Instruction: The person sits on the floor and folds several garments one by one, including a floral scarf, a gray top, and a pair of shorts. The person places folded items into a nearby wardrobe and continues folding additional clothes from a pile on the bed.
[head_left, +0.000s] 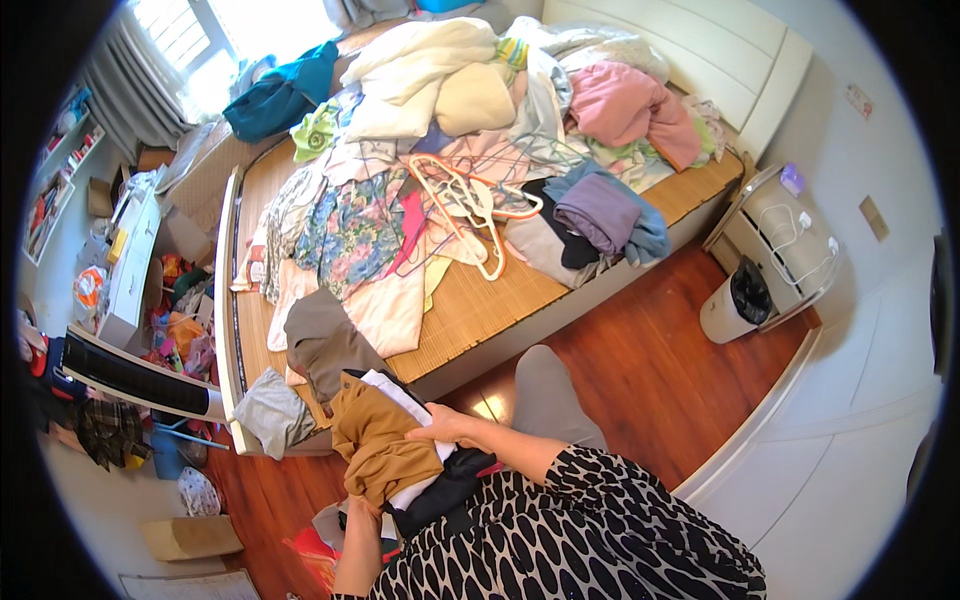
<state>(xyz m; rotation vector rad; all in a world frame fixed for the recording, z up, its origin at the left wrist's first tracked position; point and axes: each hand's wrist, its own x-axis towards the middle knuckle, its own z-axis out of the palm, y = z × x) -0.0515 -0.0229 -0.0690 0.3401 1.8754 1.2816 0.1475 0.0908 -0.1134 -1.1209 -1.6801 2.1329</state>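
Both my hands hold a stack of folded clothes near my waist, a tan-brown garment (386, 439) on top, with white and black cloth beneath. My left hand (363, 510) grips the stack's lower left end, its fingers hidden under the cloth. At the right side of the stack, my right hand (448, 425) clasps the white edge. Just past the bundle, a grey-brown garment (326, 341) and a light grey cloth (274, 411) lie on the bed's near corner. White hangers with orange edges (457, 206) rest among piled clothes, including a blue floral garment (352, 232).
The bed, covered by a bamboo mat (487, 307), carries quilts and a pink blanket (619, 105). A folded purple garment (598, 213) lies at its right edge. A bin (726, 311) stands by the nightstand (795, 232). A cardboard box (191, 538) is on the floor at left.
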